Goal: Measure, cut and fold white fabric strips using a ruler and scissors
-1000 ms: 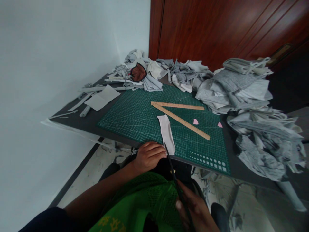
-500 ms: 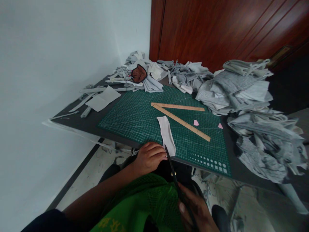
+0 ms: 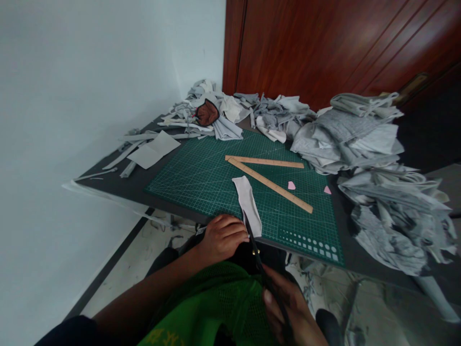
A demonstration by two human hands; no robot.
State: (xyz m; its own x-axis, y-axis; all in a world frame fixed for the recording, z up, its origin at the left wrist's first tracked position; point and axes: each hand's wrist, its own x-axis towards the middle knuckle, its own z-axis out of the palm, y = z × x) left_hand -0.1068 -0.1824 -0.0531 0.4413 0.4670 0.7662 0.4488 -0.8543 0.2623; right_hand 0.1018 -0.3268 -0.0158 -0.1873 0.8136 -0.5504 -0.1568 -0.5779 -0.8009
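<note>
The strip of pale cloth lies on the green cutting mat, its near end hanging at the mat's front edge, where the black scissors meet it. Against the pictures from a second ago, the blades have crept a little further up into the strip's near end, and the strip's far end sits a touch lower and more to the left on the mat; the change is small, and it reads as a lengthwise cut under way rather than finished. The left hand has stayed at the bench edge just left of the strip, fingers curled down over the cloth end, pinning it. The right hand is low in the view with its grip closed round the scissor handles; how far the blades themselves are spread cannot be made out.

Beyond the strip, two wooden rulers lie crossed at one end on the mat, unmoved, with two small pink chips just past them. A flat grey sheet rests on the dark bench left of the mat. Heaps of grey cloth crowd the right side and the far corner, where a brown piece sits among the scraps.

No box, tray or bin shows anywhere; the cloth is simply piled loose on the bench, and offcuts lie on the floor beneath.
</note>
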